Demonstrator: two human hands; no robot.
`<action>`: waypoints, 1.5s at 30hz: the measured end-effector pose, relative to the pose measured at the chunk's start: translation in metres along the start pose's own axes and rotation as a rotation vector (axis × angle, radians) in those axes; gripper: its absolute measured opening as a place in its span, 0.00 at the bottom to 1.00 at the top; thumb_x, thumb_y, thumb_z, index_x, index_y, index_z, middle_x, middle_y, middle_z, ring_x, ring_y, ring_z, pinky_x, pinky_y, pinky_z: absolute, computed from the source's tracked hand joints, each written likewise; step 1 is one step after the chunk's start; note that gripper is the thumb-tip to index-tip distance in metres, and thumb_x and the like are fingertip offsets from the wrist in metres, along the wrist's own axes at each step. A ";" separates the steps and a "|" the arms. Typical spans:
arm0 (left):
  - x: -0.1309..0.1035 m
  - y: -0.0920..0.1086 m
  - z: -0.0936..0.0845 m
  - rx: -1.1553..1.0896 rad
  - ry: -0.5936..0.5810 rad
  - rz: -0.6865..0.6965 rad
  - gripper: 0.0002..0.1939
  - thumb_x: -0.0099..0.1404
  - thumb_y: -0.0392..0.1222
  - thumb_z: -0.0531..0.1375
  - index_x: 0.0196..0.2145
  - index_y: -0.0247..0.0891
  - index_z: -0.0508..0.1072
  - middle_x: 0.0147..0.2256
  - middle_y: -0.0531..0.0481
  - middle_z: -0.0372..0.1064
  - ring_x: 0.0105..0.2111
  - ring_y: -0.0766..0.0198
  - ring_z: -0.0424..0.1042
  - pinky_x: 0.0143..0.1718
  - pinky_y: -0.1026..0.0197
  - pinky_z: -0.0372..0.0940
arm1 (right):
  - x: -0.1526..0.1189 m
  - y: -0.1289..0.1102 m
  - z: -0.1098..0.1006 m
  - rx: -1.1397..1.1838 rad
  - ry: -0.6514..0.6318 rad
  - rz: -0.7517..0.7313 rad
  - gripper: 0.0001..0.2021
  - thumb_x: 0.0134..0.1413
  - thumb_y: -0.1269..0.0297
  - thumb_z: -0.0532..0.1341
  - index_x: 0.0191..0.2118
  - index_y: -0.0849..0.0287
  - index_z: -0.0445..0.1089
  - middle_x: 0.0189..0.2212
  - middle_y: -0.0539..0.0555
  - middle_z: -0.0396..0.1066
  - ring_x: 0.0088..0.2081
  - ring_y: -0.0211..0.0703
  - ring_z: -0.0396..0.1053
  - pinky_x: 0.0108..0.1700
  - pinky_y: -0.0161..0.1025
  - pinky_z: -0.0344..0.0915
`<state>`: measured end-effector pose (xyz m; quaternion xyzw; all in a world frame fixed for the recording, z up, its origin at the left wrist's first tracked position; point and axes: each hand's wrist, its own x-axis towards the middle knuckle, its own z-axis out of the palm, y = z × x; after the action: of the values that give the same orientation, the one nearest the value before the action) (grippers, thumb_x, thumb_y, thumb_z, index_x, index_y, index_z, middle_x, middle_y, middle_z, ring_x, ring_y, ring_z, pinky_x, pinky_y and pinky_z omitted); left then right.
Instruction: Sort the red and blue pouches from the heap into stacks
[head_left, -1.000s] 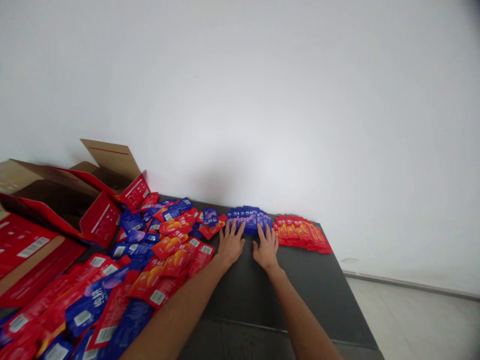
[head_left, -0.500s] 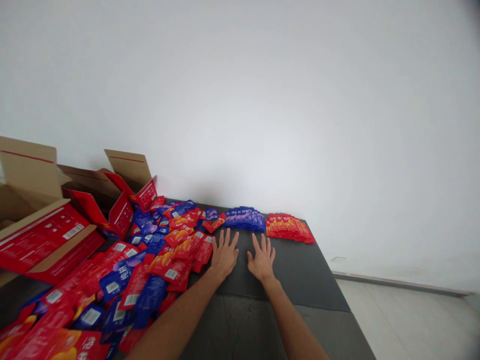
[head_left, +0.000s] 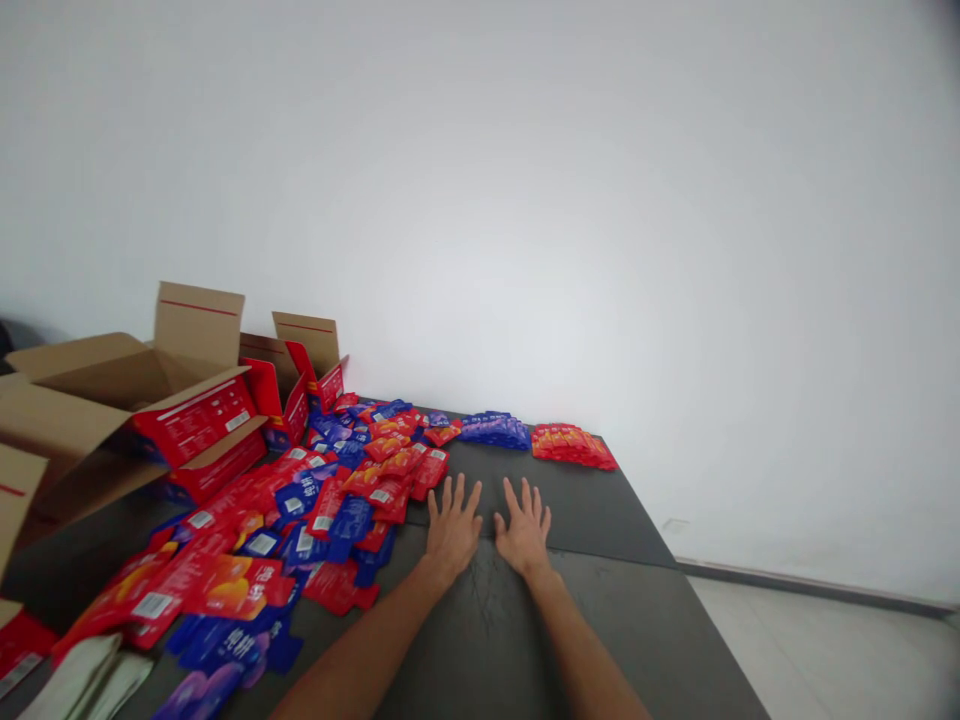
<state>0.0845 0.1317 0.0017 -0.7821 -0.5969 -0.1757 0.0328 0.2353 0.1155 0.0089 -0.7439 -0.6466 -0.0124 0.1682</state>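
My left hand is over the dark table, palm down with fingers spread, holding nothing. Just left of it lies a loose heap of red and blue packets, printed with fruit and barcodes. My right hand is beside the left, also palm down with spread fingers and nothing in it. Beyond my hands, toward the wall, a row of overlapping blue packets lies next to a row of overlapping red packets. Whether my palms touch the tabletop I cannot tell.
Red cardboard boxes with raised flaps stand at the left, among them a large open box and a smaller one near the white wall. A folded pale cloth lies at the lower left. Past the table's right edge is tiled floor.
The view has shifted back and to the left, showing more of the boxes and the cloth. My hands are now farther from the packet rows and still spread.
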 end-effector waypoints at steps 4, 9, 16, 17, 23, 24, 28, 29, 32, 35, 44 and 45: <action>-0.022 -0.002 -0.003 -0.003 0.033 0.000 0.32 0.67 0.47 0.52 0.67 0.52 0.51 0.69 0.47 0.42 0.68 0.44 0.39 0.64 0.32 0.35 | -0.024 -0.004 -0.001 -0.007 0.026 -0.001 0.35 0.59 0.59 0.53 0.70 0.43 0.40 0.71 0.52 0.34 0.70 0.57 0.34 0.64 0.62 0.38; -0.048 -0.010 -0.009 -0.011 0.059 0.008 0.32 0.67 0.48 0.52 0.67 0.51 0.50 0.69 0.47 0.42 0.68 0.43 0.38 0.64 0.31 0.35 | -0.051 -0.012 0.000 -0.011 0.077 -0.035 0.34 0.60 0.58 0.53 0.70 0.43 0.40 0.71 0.52 0.34 0.69 0.57 0.35 0.64 0.62 0.39; -0.096 -0.027 -0.020 -0.013 0.092 -0.005 0.31 0.67 0.47 0.51 0.67 0.50 0.52 0.69 0.46 0.43 0.68 0.43 0.39 0.63 0.31 0.37 | -0.095 -0.037 -0.001 -0.010 0.097 -0.060 0.35 0.59 0.57 0.53 0.69 0.43 0.40 0.71 0.52 0.36 0.69 0.57 0.37 0.64 0.61 0.40; -0.103 -0.029 -0.023 -0.013 0.097 -0.009 0.31 0.67 0.48 0.51 0.67 0.50 0.52 0.69 0.46 0.44 0.68 0.43 0.40 0.63 0.32 0.37 | -0.101 -0.040 -0.002 -0.006 0.100 -0.066 0.34 0.60 0.57 0.53 0.69 0.43 0.41 0.71 0.52 0.36 0.69 0.57 0.38 0.64 0.60 0.40; -0.129 -0.044 -0.046 0.012 0.106 -0.028 0.30 0.67 0.50 0.51 0.66 0.49 0.56 0.67 0.44 0.48 0.67 0.42 0.41 0.63 0.31 0.35 | -0.131 -0.054 -0.018 -0.002 0.113 -0.091 0.32 0.61 0.57 0.52 0.69 0.44 0.43 0.70 0.53 0.39 0.68 0.56 0.40 0.64 0.60 0.41; -0.132 -0.047 -0.049 0.019 0.103 -0.033 0.30 0.67 0.50 0.50 0.66 0.48 0.56 0.67 0.43 0.48 0.67 0.42 0.41 0.63 0.31 0.35 | -0.135 -0.055 -0.020 -0.005 0.113 -0.092 0.32 0.61 0.57 0.52 0.69 0.44 0.43 0.70 0.53 0.39 0.68 0.56 0.41 0.64 0.59 0.41; -0.132 -0.058 -0.054 0.048 0.097 -0.073 0.29 0.67 0.50 0.50 0.65 0.46 0.59 0.67 0.41 0.48 0.67 0.41 0.42 0.62 0.31 0.36 | -0.145 -0.056 -0.026 -0.010 0.094 -0.083 0.32 0.61 0.57 0.52 0.69 0.44 0.45 0.70 0.52 0.40 0.68 0.56 0.42 0.64 0.58 0.42; -0.129 -0.060 -0.054 0.054 0.099 -0.081 0.28 0.67 0.50 0.49 0.64 0.45 0.60 0.67 0.41 0.48 0.67 0.41 0.42 0.62 0.31 0.37 | -0.146 -0.056 -0.026 -0.011 0.093 -0.081 0.31 0.61 0.58 0.52 0.69 0.44 0.46 0.70 0.52 0.40 0.68 0.56 0.42 0.64 0.58 0.42; -0.117 -0.066 -0.051 0.074 0.108 -0.096 0.26 0.68 0.49 0.49 0.61 0.42 0.65 0.67 0.39 0.49 0.67 0.41 0.42 0.62 0.32 0.39 | -0.145 -0.056 -0.022 -0.002 0.105 -0.087 0.30 0.61 0.58 0.51 0.68 0.46 0.48 0.70 0.53 0.42 0.68 0.56 0.44 0.64 0.57 0.43; -0.099 -0.070 -0.046 0.105 0.123 -0.101 0.23 0.68 0.48 0.48 0.55 0.41 0.71 0.66 0.39 0.52 0.66 0.41 0.44 0.62 0.32 0.38 | -0.143 -0.054 -0.016 0.024 0.114 -0.101 0.29 0.61 0.57 0.51 0.68 0.47 0.49 0.69 0.53 0.44 0.68 0.55 0.44 0.65 0.56 0.44; -0.072 -0.078 -0.030 0.178 0.074 -0.163 0.26 0.64 0.42 0.49 0.56 0.31 0.71 0.63 0.32 0.55 0.65 0.38 0.48 0.61 0.31 0.38 | -0.142 -0.050 -0.009 0.055 0.103 -0.138 0.28 0.61 0.58 0.51 0.67 0.48 0.53 0.69 0.53 0.45 0.67 0.55 0.45 0.65 0.54 0.44; -0.073 -0.077 -0.027 0.182 0.076 -0.154 0.26 0.64 0.41 0.49 0.57 0.30 0.70 0.63 0.31 0.56 0.64 0.38 0.49 0.61 0.31 0.39 | -0.142 -0.050 -0.009 0.062 0.102 -0.131 0.28 0.61 0.58 0.51 0.67 0.48 0.53 0.69 0.53 0.46 0.67 0.55 0.45 0.65 0.54 0.45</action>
<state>-0.0108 0.0795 -0.0076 -0.7205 -0.6670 -0.1523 0.1127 0.1655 -0.0174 -0.0044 -0.6930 -0.6844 -0.0410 0.2228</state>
